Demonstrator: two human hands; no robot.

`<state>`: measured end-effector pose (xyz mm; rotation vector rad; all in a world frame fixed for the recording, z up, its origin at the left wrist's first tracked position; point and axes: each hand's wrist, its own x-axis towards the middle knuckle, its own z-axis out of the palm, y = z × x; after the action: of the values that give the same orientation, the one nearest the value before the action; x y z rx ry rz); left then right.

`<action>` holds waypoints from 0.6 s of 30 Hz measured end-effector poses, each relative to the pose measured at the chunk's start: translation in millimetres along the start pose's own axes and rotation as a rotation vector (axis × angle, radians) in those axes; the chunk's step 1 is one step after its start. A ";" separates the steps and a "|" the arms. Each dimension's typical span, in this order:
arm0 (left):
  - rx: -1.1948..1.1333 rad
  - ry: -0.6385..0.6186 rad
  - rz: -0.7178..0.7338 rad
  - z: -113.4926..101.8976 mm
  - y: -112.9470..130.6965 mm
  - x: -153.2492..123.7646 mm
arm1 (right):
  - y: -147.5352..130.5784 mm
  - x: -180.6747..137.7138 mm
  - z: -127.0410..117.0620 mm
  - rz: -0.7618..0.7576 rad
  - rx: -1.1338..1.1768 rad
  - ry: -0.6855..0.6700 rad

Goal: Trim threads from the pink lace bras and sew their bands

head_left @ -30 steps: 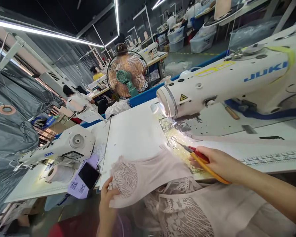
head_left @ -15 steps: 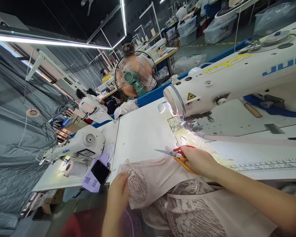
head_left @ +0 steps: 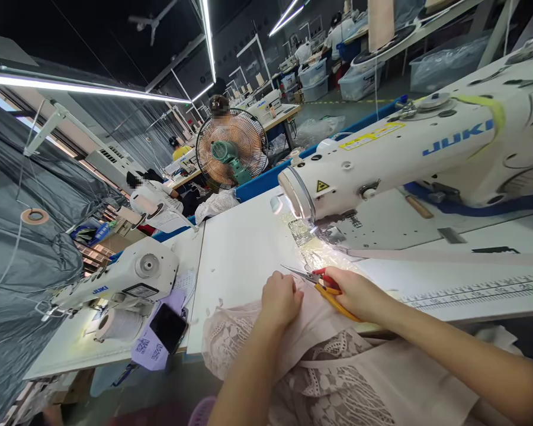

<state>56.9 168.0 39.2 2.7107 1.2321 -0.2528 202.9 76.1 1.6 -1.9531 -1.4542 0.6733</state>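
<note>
My right hand [head_left: 353,293] is closed round the scissors [head_left: 324,287], which have one red and one orange handle; the blades point left, slightly apart. Just left of the blade tips, my left hand [head_left: 282,299] has its fingers curled down on the pale beige lace garment [head_left: 306,331], pinching its upper edge. The garment spreads over the table's front edge, and its lace panels [head_left: 337,384] hang toward me. My left forearm covers part of the lace.
A white sewing machine [head_left: 382,154] stands behind my right hand on the white table [head_left: 235,254]. A ruler strip [head_left: 479,293] runs along the front edge. To the left are another machine [head_left: 128,266], a phone [head_left: 169,327] on purple paper and a thread cone [head_left: 119,325]. A fan [head_left: 231,148] stands beyond.
My left hand has moved right along the garment, from its left lace end to beside the scissors. The scissors remain in my right hand. The view has shifted slightly right.
</note>
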 end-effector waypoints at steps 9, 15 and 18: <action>0.017 -0.017 -0.032 3.6 3.2 -4.6 | -13.1 7.0 0.2 0.092 -0.088 -0.047; 0.041 -0.006 -0.146 6.4 0.9 -14.1 | -11.7 7.5 5.2 0.077 -0.115 -0.037; 0.022 -0.013 -0.166 8.7 0.8 -18.2 | -11.3 8.9 6.9 0.061 -0.127 -0.030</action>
<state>45.0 152.4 34.7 2.6232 1.4604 -0.3042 193.0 88.2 4.7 -2.1003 -1.4932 0.6535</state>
